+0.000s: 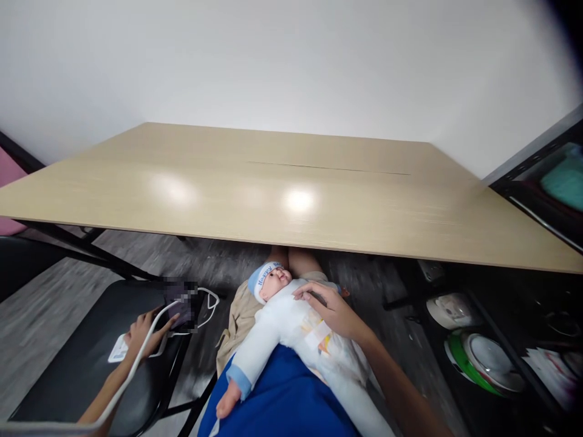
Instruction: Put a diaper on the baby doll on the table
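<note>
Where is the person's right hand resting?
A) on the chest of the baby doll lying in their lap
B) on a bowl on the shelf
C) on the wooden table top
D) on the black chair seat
A: the right hand lies flat on the chest of the baby doll, which lies across the lap below the table, while the left hand reaches to things on the black chair.

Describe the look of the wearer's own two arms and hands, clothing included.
Both forearms are bare, with no sleeve, watch, ring or glove visible. The left hand and right hand are bare too. A thin white cable runs along the left forearm. Blue fabric covers the lap below.
</note>
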`<state>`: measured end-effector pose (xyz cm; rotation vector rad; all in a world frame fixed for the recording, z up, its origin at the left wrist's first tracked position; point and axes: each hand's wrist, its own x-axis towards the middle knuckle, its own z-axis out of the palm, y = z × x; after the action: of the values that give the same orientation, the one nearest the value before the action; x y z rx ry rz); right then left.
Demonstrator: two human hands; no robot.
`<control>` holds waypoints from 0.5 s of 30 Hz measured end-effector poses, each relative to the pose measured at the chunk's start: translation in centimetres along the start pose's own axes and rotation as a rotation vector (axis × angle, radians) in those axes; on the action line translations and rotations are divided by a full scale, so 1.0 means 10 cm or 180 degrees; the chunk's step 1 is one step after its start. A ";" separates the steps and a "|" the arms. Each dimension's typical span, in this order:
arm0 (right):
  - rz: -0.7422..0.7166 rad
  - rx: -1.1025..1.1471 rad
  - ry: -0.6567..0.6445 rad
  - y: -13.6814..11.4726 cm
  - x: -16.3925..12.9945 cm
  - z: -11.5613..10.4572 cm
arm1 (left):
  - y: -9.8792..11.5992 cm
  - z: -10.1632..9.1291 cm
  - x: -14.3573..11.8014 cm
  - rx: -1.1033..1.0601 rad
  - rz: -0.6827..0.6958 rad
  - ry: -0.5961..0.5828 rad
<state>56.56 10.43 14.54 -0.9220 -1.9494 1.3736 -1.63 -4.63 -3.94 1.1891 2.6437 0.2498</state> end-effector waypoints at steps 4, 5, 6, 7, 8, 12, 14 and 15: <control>-0.0049 -0.0041 0.0250 0.04 0.03 0.03 | -0.07 0.09 -0.03 0.0078 0.0262 0.0083; -0.0060 -0.0052 0.0318 0.06 0.03 0.04 | -0.08 0.10 -0.03 0.0116 0.0287 0.0099; -0.0065 -0.0059 0.0367 0.08 0.03 0.04 | -0.09 0.10 -0.03 0.0155 0.0290 0.0102; -0.0065 -0.0059 0.0400 0.11 0.03 0.05 | -0.10 0.10 -0.02 0.0185 0.0267 0.0093; -0.0066 -0.0054 0.0421 0.13 0.02 0.05 | -0.10 0.09 -0.01 0.0196 0.0223 0.0073; -0.0081 0.0021 0.0526 0.23 -0.01 0.08 | -0.15 0.05 0.06 0.0051 0.0072 -0.0078; -0.0086 0.0066 0.0585 0.26 -0.02 0.08 | -0.19 0.04 0.10 -0.0001 0.0120 -0.0129; -0.0080 0.0090 0.0599 0.27 -0.02 0.08 | -0.21 0.04 0.11 0.0000 0.0158 -0.0132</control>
<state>56.61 10.39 11.70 -0.9735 -1.7903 1.2497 -3.71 -5.15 -4.97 1.2473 2.5814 0.2311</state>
